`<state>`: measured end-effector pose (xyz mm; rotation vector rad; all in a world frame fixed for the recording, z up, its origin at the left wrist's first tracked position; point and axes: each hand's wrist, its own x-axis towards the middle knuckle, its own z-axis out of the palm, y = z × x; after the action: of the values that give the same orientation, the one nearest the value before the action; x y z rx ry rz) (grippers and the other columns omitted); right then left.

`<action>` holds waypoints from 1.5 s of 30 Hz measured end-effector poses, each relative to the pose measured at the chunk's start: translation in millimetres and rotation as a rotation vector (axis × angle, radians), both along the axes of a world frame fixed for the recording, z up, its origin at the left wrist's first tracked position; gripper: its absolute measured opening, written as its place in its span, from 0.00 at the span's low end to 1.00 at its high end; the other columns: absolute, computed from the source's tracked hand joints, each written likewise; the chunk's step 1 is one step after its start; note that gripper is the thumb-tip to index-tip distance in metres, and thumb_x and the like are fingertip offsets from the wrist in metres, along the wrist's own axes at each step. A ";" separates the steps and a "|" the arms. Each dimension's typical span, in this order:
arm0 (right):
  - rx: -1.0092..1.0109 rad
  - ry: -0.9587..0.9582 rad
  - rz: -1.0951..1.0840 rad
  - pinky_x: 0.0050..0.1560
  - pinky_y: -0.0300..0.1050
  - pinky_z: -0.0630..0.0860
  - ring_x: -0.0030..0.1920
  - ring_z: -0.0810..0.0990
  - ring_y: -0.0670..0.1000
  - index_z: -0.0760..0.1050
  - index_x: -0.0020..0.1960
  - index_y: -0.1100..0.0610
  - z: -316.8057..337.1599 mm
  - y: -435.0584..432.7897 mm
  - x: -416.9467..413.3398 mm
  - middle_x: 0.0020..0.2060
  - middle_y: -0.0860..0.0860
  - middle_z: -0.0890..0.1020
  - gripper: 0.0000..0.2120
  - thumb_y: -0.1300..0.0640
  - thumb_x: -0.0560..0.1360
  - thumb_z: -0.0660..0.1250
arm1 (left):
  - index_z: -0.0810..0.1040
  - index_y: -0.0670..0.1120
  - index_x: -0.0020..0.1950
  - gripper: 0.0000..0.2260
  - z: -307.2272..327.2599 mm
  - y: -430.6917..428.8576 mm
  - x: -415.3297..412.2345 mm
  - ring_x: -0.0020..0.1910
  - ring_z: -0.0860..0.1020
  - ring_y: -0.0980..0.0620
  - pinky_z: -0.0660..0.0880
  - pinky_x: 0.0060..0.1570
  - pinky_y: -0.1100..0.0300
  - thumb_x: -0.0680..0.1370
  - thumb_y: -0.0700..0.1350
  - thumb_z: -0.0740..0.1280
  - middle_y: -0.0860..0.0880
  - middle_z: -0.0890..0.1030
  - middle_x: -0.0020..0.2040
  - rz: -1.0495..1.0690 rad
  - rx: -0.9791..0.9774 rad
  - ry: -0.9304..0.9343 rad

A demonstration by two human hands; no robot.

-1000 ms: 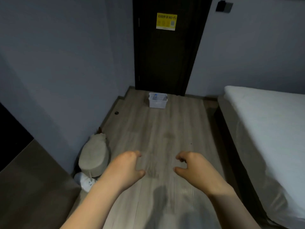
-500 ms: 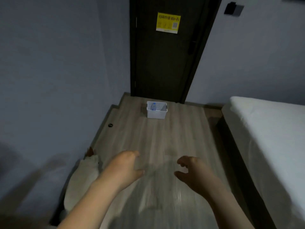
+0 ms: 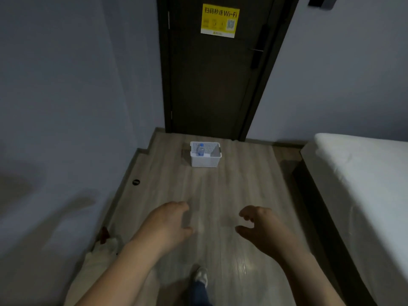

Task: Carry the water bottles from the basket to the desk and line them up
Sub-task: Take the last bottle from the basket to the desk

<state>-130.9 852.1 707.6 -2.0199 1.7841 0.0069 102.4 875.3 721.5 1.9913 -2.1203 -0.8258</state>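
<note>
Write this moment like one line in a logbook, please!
left hand empty | right hand empty | bottle in basket | floor by door

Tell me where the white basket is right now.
The white basket sits on the wooden floor just before the dark door, ahead of both hands.

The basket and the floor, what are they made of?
The basket looks like white plastic with a matte finish: its walls are a grid of small holes, as moulded plastic often is. The floor looks like wood planks, greyish brown with long grain lines and a soft sheen; it could be laminate made to look like wood. The picture cannot settle that.
</note>
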 end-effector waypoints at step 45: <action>0.122 0.012 0.107 0.50 0.30 0.70 0.56 0.77 0.43 0.72 0.63 0.49 -68.0 -736.4 93.8 0.59 0.47 0.78 0.18 0.47 0.75 0.67 | 0.74 0.46 0.57 0.13 -65.5 -729.7 97.3 0.54 0.76 0.52 0.72 0.52 0.62 0.75 0.50 0.68 0.49 0.77 0.56 0.109 0.081 0.075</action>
<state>-37.1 115.6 639.6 -2.0289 1.6394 0.1567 199.7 145.6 656.0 2.0599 -1.9483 -0.9661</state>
